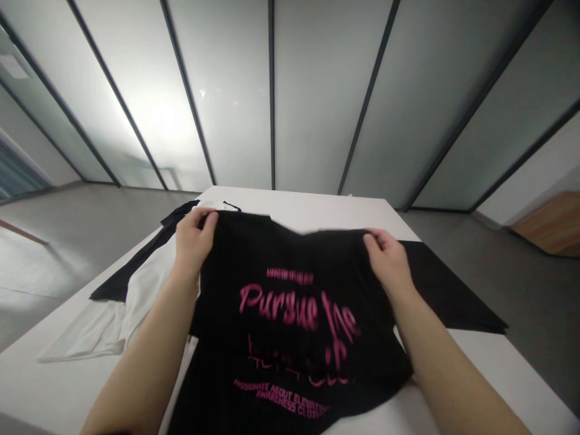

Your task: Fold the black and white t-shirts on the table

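A black T-shirt (290, 254) with pink lettering on its front is stretched between my two hands above the white table. My left hand (196, 235) pinches its upper left edge, near the shoulder. At the upper right edge, my right hand (387, 257) grips the cloth between thumb and fingers. The top edge dips between the hands, and the lower part hangs toward me, running out of view at the bottom. Slight blur softens the lettering.
White garments (97, 323) and a black one (131, 272) lie along the left of the white table (308, 208). Folded black cloth (453, 290) lies at the right edge. Frosted glass panels (308, 90) stand beyond. A wooden item (550, 223) is at far right.
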Demonstrator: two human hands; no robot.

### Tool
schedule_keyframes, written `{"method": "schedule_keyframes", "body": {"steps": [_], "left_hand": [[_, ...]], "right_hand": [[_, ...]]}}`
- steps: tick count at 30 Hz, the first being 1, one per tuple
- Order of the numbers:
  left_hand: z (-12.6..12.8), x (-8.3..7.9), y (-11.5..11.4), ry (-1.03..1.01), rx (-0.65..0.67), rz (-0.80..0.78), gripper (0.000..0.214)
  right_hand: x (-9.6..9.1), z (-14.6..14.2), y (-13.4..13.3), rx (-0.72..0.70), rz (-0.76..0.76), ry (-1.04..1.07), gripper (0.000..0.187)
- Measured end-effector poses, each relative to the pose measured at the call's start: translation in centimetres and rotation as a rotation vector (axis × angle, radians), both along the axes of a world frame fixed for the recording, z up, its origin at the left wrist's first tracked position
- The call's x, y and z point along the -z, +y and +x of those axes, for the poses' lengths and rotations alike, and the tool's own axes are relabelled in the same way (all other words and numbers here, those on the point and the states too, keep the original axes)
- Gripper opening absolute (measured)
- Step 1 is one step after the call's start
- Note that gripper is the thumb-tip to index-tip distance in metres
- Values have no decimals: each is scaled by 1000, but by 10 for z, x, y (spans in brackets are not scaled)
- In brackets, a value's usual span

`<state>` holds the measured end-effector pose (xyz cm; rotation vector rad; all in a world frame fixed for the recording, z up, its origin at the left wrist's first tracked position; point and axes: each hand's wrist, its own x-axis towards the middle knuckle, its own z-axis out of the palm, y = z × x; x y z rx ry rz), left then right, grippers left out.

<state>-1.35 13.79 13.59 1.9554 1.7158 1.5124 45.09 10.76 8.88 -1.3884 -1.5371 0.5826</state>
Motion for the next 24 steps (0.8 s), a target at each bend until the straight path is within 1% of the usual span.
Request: {"method": "schedule_keyframes", "body": {"steps": [1, 2, 3, 4, 5, 7, 8, 9, 11, 13, 14, 16, 18, 19, 21, 24], "left_hand": [[6, 0, 2, 1, -132, 133, 51], [11, 1, 3, 28, -208, 210, 58], [15, 2, 3, 77, -226, 234, 63], [17, 2, 3, 138, -202, 220, 63], [19, 2, 2, 197, -150, 185, 57], [25, 3, 0, 291, 2, 70, 42], [28, 4, -2, 326, 84, -6, 37], [33, 7, -3, 354, 161, -87, 35], [44, 17, -6, 411, 291, -250, 35], [55, 33, -9, 507, 389, -408, 41], [61, 43, -10, 567, 419, -497, 47], [71, 64, -12, 684, 416, -688, 63], [80, 82, -13, 758, 330, -819, 73], [83, 89, -14, 775, 279, -847, 75], [87, 99, -13, 776, 197, -847, 75], [88, 108, -9, 758, 142, -832, 74]], "right_hand": [[0, -5, 2, 201, 109, -24, 66], [0, -9, 4, 327, 171, -68, 73], [1, -13, 4, 375, 195, -124, 78], [1, -17, 4, 357, 196, -180, 77], [0, -20, 2, 294, 189, -224, 71], [-1, -29, -3, 105, 144, -257, 51], [-2, -34, -7, 5, 89, -263, 43], [-2, -39, -10, -93, 10, -276, 38], [-1, -49, -17, -278, -203, -356, 32], [5, -55, -22, -427, -425, -500, 26], [8, -57, -24, -474, -512, -570, 24], [17, -56, -26, -479, -624, -657, 28], [23, -54, -24, -420, -650, -669, 34], [25, -52, -23, -379, -649, -662, 35], [29, -50, -18, -294, -632, -651, 40], [35, -45, -10, -173, -550, -685, 48]]}}
